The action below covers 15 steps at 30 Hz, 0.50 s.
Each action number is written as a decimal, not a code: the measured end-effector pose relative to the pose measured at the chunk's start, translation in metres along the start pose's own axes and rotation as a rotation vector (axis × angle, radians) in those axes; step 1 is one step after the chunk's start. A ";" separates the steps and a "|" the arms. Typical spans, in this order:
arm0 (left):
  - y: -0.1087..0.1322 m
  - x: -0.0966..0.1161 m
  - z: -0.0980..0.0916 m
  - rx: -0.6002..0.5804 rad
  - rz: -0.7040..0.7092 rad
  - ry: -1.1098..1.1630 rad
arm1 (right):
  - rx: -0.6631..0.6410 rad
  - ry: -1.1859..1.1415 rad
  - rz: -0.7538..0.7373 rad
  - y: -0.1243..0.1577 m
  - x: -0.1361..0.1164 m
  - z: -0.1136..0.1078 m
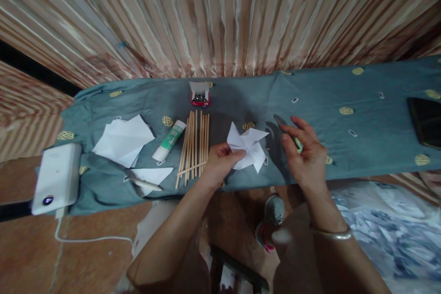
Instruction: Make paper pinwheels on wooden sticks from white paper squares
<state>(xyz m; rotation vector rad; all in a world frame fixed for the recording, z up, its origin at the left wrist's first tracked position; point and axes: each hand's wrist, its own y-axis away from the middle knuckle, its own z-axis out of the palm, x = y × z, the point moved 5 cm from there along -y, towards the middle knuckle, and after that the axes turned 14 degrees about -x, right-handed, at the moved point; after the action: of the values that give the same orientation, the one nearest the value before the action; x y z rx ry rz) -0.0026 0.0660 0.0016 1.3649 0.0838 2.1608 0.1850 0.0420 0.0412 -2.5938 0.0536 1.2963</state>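
Left to right on my remote feed: the glue stick (169, 141) slants beside a row of wooden sticks (195, 142), one laid across their near ends. Next, I log the left hand (220, 164), the nearer one, thumb pressed over the near-left part of the white paper pinwheel (251, 147), other fingers partly hidden; grip closed on the paper. The pinwheel extends rightward from that thumb, its pointed blades spread, no clear long axis. Key relation for me: it lies left of the right hand (305, 161), apart from it. Those fingers are curled around a slim green-handled tool (298, 145), its dark tip angled away and leftward. I can't tell whether the pinwheel touches the cloth (330, 142).
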 end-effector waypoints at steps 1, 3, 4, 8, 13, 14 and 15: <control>0.000 0.000 0.000 0.003 0.001 -0.027 | 0.021 -0.053 0.013 0.000 -0.004 -0.001; -0.001 -0.002 0.000 0.013 0.016 -0.095 | 0.008 -0.178 0.037 0.001 -0.010 0.000; -0.001 -0.002 0.000 0.013 0.030 -0.134 | -0.026 -0.243 0.053 0.001 -0.011 0.003; 0.000 -0.002 0.002 -0.009 0.116 -0.331 | -0.136 -0.422 0.112 0.001 -0.009 0.017; 0.003 0.001 0.003 -0.028 0.169 -0.512 | -0.188 -0.503 0.158 0.001 -0.005 0.026; 0.003 0.001 0.004 -0.036 0.169 -0.522 | -0.195 -0.510 0.168 0.001 -0.005 0.027; 0.003 0.001 0.004 -0.042 0.168 -0.528 | -0.197 -0.516 0.175 0.001 -0.005 0.027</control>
<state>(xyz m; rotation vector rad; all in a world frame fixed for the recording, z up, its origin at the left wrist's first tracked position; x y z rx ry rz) -0.0011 0.0632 0.0057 1.9245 -0.2867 1.8437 0.1603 0.0467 0.0294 -2.3565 0.0639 2.0901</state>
